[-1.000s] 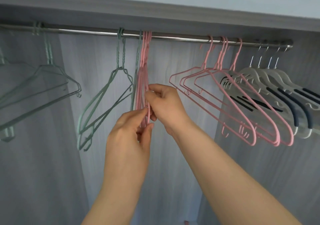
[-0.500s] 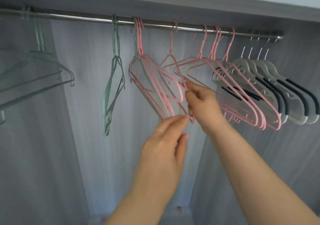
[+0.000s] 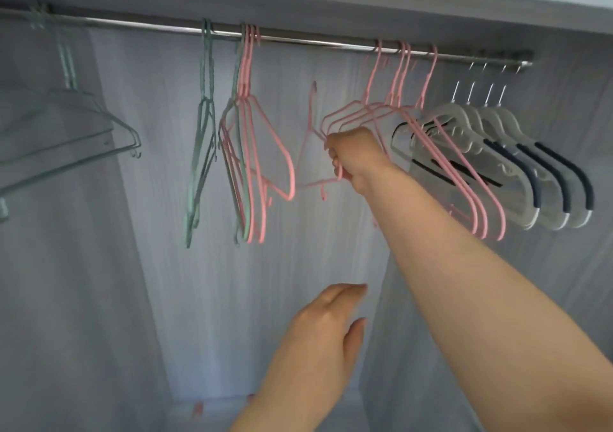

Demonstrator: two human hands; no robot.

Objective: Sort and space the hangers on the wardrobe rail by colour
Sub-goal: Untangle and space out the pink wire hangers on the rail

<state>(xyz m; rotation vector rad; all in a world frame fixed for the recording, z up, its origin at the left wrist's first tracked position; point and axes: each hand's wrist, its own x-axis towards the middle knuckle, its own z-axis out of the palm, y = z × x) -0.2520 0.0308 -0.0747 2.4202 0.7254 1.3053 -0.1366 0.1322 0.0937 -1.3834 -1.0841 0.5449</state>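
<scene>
Right hand (image 3: 351,161) is clamped on a pink hanger (image 3: 310,109), whose hook sits free below the rail (image 3: 315,42), probably so it can join the pink group (image 3: 403,66) just beside. Left hand (image 3: 326,325) hangs apart, fingers loose, holding nothing. The pink and green hangers (image 3: 205,99) are thin coated wire, the white hangers (image 3: 517,152) broad plastic.

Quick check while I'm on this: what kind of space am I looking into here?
Most likely the inside of a wardrobe: a metal rail runs under a top panel. Bare green hangers, pink hangers and grey hangers hang from it, and pale wood-grain walls close it in.
</scene>
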